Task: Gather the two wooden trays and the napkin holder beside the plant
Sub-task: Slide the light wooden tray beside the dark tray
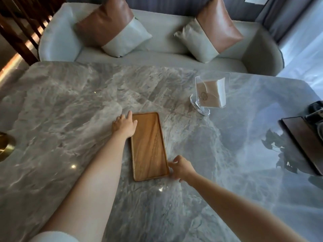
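A light wooden tray [148,145] lies flat in the middle of the grey marble table [70,105]. My left hand [124,124] rests on the tray's far left rim, thumb on its inner edge. My right hand [180,167] touches the tray's near right corner with its fingertips. A clear napkin holder [209,92] with beige napkins stands upright further back on the right. A darker wooden tray [300,142] sits at the right edge, partly out of frame. The plant itself is out of view; only its reflection [277,147] shows on the table.
A dark object [316,110] sits on the darker tray's far end. A pale sofa [157,41] with two brown-and-cream cushions stands behind the table. A brass disc [5,145] lies at the table's left edge.
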